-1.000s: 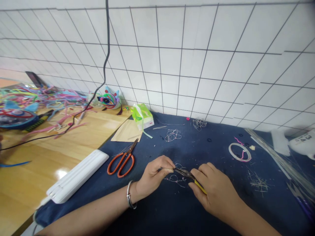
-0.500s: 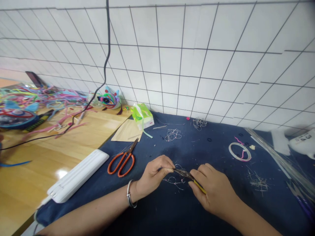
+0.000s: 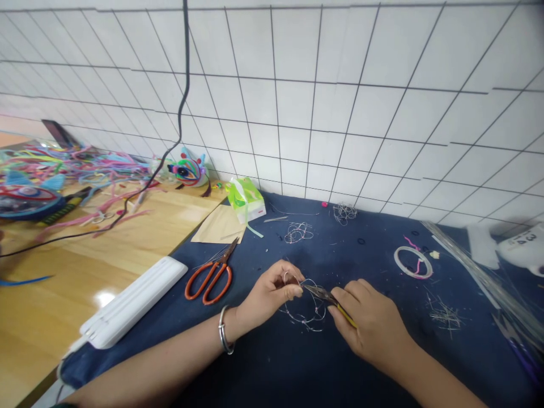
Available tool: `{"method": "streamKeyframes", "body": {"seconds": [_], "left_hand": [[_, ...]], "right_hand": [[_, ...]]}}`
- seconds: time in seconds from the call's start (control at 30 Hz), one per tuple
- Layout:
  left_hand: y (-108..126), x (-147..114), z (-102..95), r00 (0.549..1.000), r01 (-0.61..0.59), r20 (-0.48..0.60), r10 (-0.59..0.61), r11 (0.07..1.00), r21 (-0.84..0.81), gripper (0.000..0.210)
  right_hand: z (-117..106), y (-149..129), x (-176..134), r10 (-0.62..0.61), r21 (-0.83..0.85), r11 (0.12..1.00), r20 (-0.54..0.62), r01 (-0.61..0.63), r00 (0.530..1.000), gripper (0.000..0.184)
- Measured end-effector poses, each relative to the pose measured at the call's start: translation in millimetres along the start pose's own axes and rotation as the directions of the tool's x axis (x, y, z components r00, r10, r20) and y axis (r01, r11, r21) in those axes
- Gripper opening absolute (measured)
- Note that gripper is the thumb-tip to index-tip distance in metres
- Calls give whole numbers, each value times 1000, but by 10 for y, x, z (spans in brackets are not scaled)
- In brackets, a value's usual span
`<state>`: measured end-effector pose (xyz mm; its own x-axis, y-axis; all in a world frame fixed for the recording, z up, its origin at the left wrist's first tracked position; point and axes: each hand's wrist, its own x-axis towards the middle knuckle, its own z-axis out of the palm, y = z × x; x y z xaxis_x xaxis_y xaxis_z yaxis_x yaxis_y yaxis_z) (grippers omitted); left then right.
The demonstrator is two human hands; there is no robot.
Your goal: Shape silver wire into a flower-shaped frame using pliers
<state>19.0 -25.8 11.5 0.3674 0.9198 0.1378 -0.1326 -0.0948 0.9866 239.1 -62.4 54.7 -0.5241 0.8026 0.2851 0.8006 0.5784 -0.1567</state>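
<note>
My left hand (image 3: 272, 289) pinches a thin silvery wire piece (image 3: 304, 322) between thumb and fingers; the piece is bent into several loops with small pinkish dots, perhaps beads. Wrapped round yellow handles, my right hand (image 3: 365, 317) holds pliers (image 3: 321, 293) whose dark narrow jaws point left. The jaw tips meet the wire right beside my left fingertips; whether they clamp it is too small to tell. Orange-handled scissors (image 3: 212, 275) lie left of my left hand. Farther back on the dark cloth rests another looped wire piece (image 3: 298, 232).
A white power strip (image 3: 134, 301) lies at left. Behind are a green packet (image 3: 246, 199), a brown paper sheet (image 3: 216, 225) and a wire tangle (image 3: 345, 212). To the right are a white ring coil (image 3: 397, 260), wire scraps (image 3: 444, 313), long wires (image 3: 480, 260) and purple-handled scissors (image 3: 521, 348).
The looped wire has turned and lifted, so its loops now spread more openly between my hands. Both hands keep nearly the same place and hold.
</note>
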Motion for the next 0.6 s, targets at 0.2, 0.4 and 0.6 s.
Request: {"method": "streamKeyframes", "body": {"seconds": [0.2,0.4,0.6], "left_hand": [[6,8,10,985,175,14,-175,974,-145,16],[4,17,-17,957,290,56,-286,921,-260,15],[-11,14,-24,925,378,102,-365,865,-332,17]], "right_hand": [[70,14,1,6,2,1000,-2,-6,1000,23],[111,15,-1,3,2,1000,-12,-3,1000,23],[147,12,-2,15,8,1000,-13,-14,1000,22]]}}
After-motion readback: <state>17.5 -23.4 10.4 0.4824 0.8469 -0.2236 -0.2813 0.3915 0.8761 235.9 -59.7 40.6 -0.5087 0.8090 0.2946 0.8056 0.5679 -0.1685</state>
